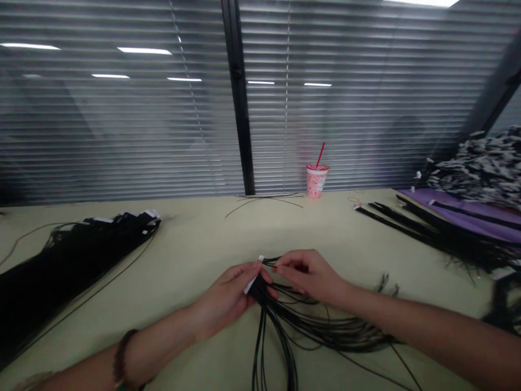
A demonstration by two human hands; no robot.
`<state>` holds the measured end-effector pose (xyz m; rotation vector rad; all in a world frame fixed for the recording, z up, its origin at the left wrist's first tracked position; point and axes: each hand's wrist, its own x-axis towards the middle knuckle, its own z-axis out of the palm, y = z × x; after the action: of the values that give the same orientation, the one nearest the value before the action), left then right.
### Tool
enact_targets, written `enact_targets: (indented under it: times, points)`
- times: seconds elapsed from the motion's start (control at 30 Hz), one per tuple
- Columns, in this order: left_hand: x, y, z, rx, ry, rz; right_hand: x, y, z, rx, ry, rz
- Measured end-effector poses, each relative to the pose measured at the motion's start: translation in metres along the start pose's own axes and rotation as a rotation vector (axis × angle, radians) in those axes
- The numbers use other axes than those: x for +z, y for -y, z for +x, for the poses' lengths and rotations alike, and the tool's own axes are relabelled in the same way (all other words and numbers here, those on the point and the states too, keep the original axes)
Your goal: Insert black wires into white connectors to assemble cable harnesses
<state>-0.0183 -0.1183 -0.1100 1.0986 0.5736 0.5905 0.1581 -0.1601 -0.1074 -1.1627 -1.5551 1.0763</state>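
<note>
My left hand [234, 290] is pinching the white connector [250, 284], probably to steady it, while my right hand [311, 271] is apparently pinching its upper wires [269, 261]; the other black wires [321, 326] (quite a spray) are trailing below my fingers, seemingly kept clear.

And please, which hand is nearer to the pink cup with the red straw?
Right. The right hand, at some thin black wires, is almost directly on the near side of the pink cup; the left hand, holding a white connector, is farther left.
</note>
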Motion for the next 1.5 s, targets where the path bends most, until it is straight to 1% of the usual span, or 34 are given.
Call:
enact_targets:
  times: [0.07,0.1,0.13,0.17,0.23,0.33,0.43,0.57,0.63,0.7,0.8,0.83,0.87,0.9,1.0,1.03,1.1,1.2,1.27,1.37,1.43,1.5]
  points:
    - [-0.001,0.001,0.0,-0.006,-0.019,-0.019,-0.016,0.008,0.004,0.194,0.15,0.316]
    - [-0.002,0.002,0.0,-0.002,-0.023,-0.027,-0.025,0.012,0.006,0.258,0.212,0.44]
    - [-0.002,0.002,0.001,0.002,-0.022,-0.033,-0.035,0.015,0.008,0.289,0.247,0.53]
    - [-0.003,0.002,0.001,0.006,-0.016,-0.035,-0.044,0.018,0.01,0.296,0.254,0.586]
    - [-0.003,0.002,0.001,0.006,0.0,-0.035,-0.058,0.02,0.014,0.276,0.217,0.621]
    - [-0.004,0.001,0.001,-0.008,0.015,-0.056,-0.066,0.01,0.019,0.223,0.097,0.497]
    - [-0.005,-0.001,0.001,-0.032,0.005,-0.117,-0.058,-0.002,0.021,0.188,0.013,0.293]
    - [-0.006,-0.005,0.0,-0.064,-0.046,-0.186,-0.046,-0.003,0.019,0.146,-0.038,-0.072]
    - [-0.006,-0.006,-0.001,-0.069,-0.066,-0.193,-0.043,-0.003,0.017,0.114,-0.036,-0.219]
    - [-0.006,-0.006,-0.001,-0.068,-0.072,-0.2,-0.043,-0.007,0.016,0.087,-0.062,-0.354]
    - [-0.006,-0.007,-0.002,-0.06,-0.063,-0.208,-0.045,-0.02,0.016,0.014,-0.204,-0.502]
    - [-0.006,-0.007,-0.003,-0.06,-0.052,-0.206,-0.045,-0.025,0.017,-0.012,-0.234,-0.492]
    - [-0.006,-0.008,-0.004,-0.058,-0.037,-0.202,-0.046,-0.029,0.018,-0.028,-0.231,-0.447]
    - [-0.006,-0.008,-0.005,-0.059,-0.02,-0.194,-0.047,-0.031,0.02,-0.031,-0.196,-0.38]
    - [-0.004,-0.011,-0.008,-0.075,0.024,-0.168,-0.051,-0.03,0.025,0.017,-0.028,-0.196]
    - [-0.003,-0.011,-0.009,-0.083,0.039,-0.162,-0.053,-0.028,0.027,0.034,-0.009,-0.166]
    - [-0.001,-0.011,-0.01,-0.104,0.07,-0.154,-0.055,-0.024,0.029,0.052,-0.048,-0.118]
    - [0.0,-0.011,-0.01,-0.115,0.086,-0.146,-0.056,-0.023,0.031,0.074,-0.17,-0.034]
    - [0.0,-0.011,-0.009,-0.107,0.063,-0.148,-0.056,-0.025,0.031,0.1,-0.218,0.009]
    - [-0.001,-0.011,-0.007,-0.089,0.007,-0.151,-0.056,-0.028,0.03,0.138,-0.244,0.047]
    - [-0.002,-0.011,-0.006,-0.079,-0.023,-0.154,-0.055,-0.027,0.029,0.132,-0.28,0.044]
    - [-0.002,-0.01,-0.005,-0.075,-0.05,-0.158,-0.052,-0.022,0.026,0.09,-0.359,0.015]
